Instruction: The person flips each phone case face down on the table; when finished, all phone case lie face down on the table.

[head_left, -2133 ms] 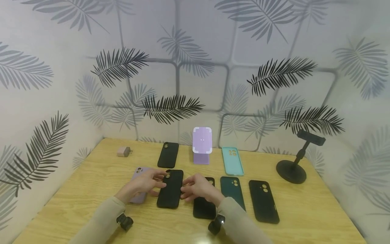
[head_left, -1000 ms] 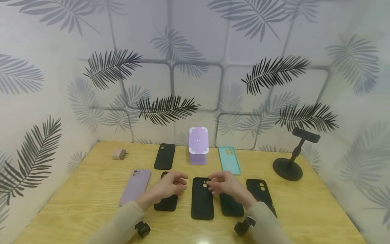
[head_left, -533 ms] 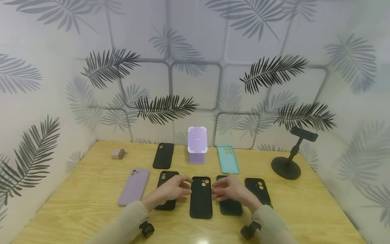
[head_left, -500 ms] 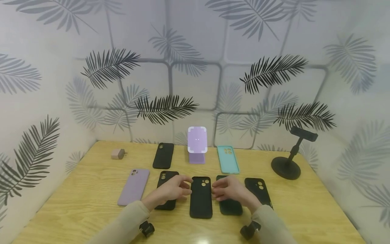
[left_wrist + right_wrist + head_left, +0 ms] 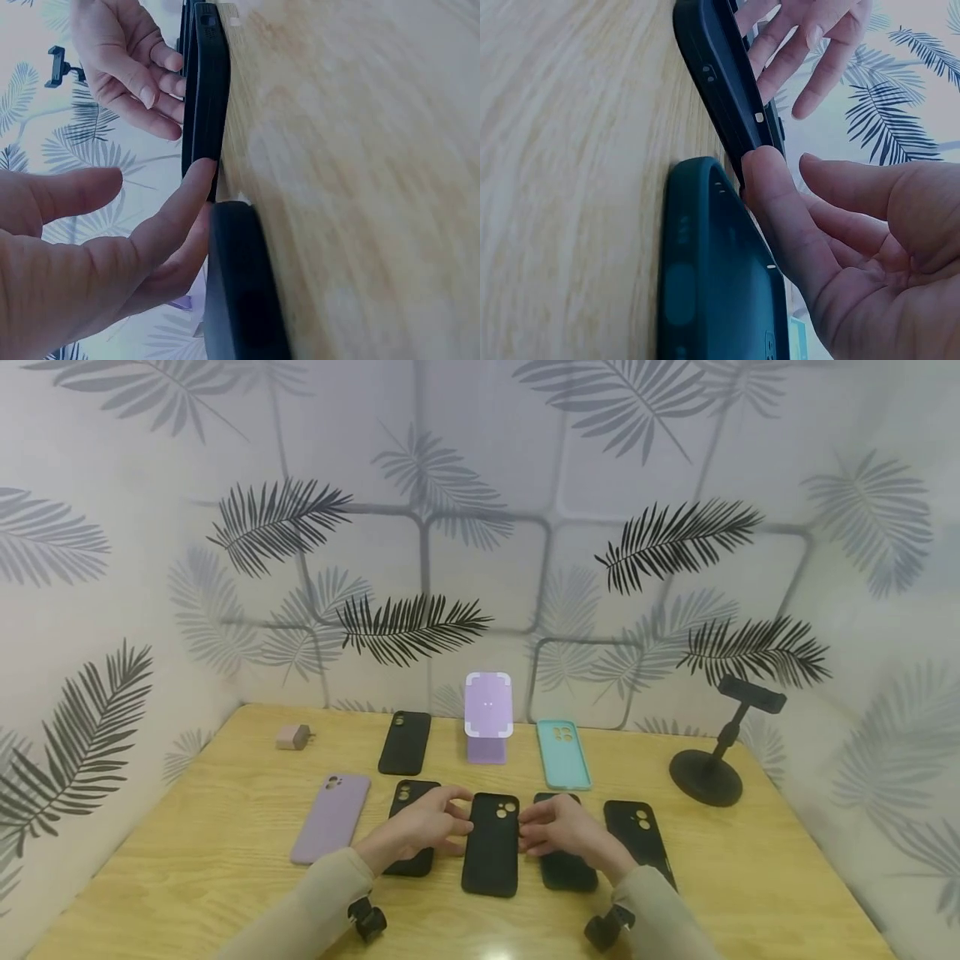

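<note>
One black phone case [image 5: 491,847] on tabletop [image 5: 442,918], between second black case [image 5: 412,863] and dark-green case [image 5: 567,870]; left hand [image 5: 429,822] and right hand [image 5: 564,828] touch its opposite long edges, fingers [image 5: 784,214] apart on both.

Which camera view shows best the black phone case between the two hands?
The head view: the broad face of the black phone case shows from end to end. Both wrist views show mainly its side.
</note>
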`<state>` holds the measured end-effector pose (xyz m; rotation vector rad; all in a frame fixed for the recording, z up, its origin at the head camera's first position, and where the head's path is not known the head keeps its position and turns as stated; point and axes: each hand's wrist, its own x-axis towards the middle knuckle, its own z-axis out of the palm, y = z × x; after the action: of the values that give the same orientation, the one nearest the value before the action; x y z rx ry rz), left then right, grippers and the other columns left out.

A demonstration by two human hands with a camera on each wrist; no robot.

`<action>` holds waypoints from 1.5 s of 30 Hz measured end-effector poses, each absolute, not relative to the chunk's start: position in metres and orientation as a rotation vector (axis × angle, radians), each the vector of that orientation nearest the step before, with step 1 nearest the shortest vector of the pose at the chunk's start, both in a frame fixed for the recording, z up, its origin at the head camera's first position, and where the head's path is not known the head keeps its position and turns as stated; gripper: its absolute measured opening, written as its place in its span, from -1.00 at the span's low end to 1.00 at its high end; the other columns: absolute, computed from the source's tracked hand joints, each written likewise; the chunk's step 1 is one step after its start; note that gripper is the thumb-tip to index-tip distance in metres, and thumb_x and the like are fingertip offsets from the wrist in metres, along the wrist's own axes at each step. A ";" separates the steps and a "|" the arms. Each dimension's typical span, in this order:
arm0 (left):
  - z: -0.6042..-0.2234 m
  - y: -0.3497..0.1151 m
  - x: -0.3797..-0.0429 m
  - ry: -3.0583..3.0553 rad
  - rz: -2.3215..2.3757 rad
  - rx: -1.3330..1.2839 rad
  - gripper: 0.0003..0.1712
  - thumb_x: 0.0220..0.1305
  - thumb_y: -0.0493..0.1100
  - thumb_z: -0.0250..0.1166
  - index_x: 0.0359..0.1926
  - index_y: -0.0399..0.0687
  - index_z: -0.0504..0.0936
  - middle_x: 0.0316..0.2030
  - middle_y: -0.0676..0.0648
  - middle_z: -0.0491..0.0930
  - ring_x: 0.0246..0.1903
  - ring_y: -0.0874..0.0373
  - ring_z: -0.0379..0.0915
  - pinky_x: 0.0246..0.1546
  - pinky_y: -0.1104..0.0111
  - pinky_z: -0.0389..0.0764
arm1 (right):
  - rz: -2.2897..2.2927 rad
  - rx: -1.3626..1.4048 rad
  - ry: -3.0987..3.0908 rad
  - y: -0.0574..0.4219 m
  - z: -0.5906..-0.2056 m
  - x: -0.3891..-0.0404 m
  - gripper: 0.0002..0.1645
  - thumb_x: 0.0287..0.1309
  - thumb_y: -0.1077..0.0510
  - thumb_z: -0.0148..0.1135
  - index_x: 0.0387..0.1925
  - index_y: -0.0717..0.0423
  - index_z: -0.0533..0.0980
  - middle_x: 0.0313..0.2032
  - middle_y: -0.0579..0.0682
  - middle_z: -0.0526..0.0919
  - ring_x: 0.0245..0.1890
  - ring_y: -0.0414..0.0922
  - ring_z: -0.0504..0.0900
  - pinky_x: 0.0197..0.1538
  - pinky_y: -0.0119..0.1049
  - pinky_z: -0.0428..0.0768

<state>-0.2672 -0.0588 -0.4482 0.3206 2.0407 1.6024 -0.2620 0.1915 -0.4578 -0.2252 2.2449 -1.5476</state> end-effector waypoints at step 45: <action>-0.452 -0.044 -0.271 1.867 1.745 0.317 -0.24 0.39 -0.28 0.18 0.51 -0.11 0.07 0.41 -0.46 0.06 0.29 -0.35 0.27 -0.02 -0.04 0.66 | -1.757 -0.311 1.935 0.167 -0.464 -0.263 -0.15 0.38 -0.14 0.12 0.45 0.31 0.13 0.09 0.38 0.59 0.03 0.18 0.67 -0.04 0.01 0.71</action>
<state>-0.2705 -0.0437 -0.4517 0.3171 1.8671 1.7454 -0.2630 0.1671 -0.4637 -0.3113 1.9355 -1.7572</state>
